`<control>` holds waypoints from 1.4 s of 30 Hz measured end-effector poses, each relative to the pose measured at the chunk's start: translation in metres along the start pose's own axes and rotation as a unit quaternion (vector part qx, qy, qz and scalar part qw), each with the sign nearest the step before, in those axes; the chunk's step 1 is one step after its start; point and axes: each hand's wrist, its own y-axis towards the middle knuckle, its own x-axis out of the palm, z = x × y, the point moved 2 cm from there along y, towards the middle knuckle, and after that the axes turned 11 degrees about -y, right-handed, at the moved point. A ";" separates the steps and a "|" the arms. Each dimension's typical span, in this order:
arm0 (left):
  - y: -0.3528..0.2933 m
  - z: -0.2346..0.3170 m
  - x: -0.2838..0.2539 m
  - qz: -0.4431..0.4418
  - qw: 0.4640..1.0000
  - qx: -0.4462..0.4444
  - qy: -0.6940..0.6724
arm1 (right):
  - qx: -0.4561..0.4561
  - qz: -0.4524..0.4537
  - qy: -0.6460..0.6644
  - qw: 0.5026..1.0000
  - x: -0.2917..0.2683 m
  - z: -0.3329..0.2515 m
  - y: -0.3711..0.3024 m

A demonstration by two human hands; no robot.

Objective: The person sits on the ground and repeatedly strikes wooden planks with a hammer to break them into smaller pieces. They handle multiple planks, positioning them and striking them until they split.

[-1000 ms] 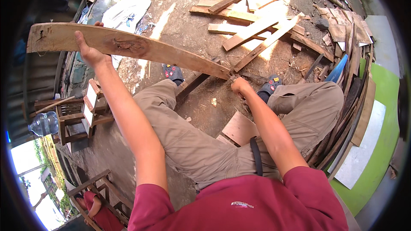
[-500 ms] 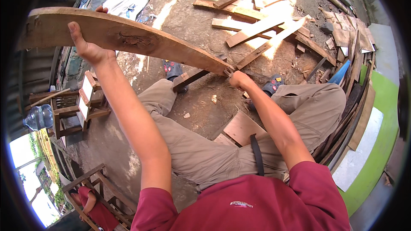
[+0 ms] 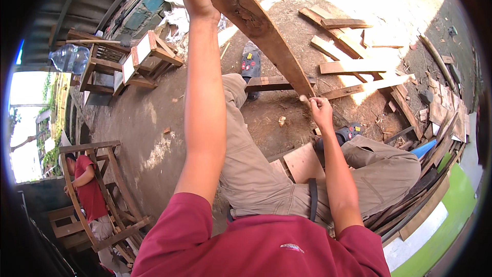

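Observation:
A long curved wooden plank [image 3: 256,23] with a dark rough knot slants from the top of the view down to the right. My left hand [image 3: 199,1] is wrapped round its upper part, with the thumb along the near face and the other fingers mostly hidden behind. At the plank's lower end is my right hand [image 3: 321,111], its fingers closed beside the tip around something small that I cannot make out. Beneath that end, a dark wooden bar [image 3: 271,83] lies across the ground by my shoe [image 3: 251,64].
Several cut wood pieces [image 3: 348,66] lie scattered beyond my right hand. Long strips of wood [image 3: 435,169] are stacked at my right. To the left are a small wooden frame [image 3: 146,56], a clear water jug [image 3: 70,58] and a person in red [image 3: 89,187] behind another wooden frame [image 3: 120,174].
The plank now slopes more steeply, its left-hand end swung up and away. My view has turned, so the scene sits differently. The right hand stays at the plank's lower end.

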 end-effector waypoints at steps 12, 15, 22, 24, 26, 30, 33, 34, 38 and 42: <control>-0.003 0.012 -0.034 -0.035 0.995 0.060 0.077 | 0.176 -0.246 -0.163 0.939 0.033 0.075 -0.037; -0.005 0.011 -0.039 -0.034 0.995 0.056 0.071 | 0.174 -0.282 -0.193 0.923 0.032 0.088 -0.046; 0.010 -0.009 -0.037 -0.047 0.993 0.060 0.091 | 0.163 -0.241 -0.283 0.914 0.064 0.074 -0.044; 0.013 -0.014 -0.041 -0.022 0.994 0.045 0.096 | 0.005 -0.265 -0.340 0.902 0.064 0.078 -0.043; 0.017 -0.015 -0.047 -0.003 0.992 0.048 0.114 | -0.171 -0.273 -0.363 0.874 0.079 0.083 -0.047; 0.027 -0.021 -0.047 0.016 0.989 0.037 0.144 | -0.280 -0.376 -0.409 0.783 0.112 0.078 -0.054; 0.031 -0.027 -0.041 0.025 0.986 0.040 0.157 | -0.301 -0.328 -0.502 0.742 0.115 0.079 -0.054; 0.030 -0.028 -0.041 0.029 0.985 0.042 0.163 | -0.300 -0.332 -0.507 0.737 0.117 0.079 -0.051; 0.035 -0.034 -0.036 0.045 0.986 0.033 0.156 | -0.306 -0.362 -0.518 0.712 0.115 0.089 -0.032; 0.036 -0.037 -0.034 0.055 0.985 0.040 0.156 | -0.258 -0.349 -0.454 0.778 0.094 0.087 -0.018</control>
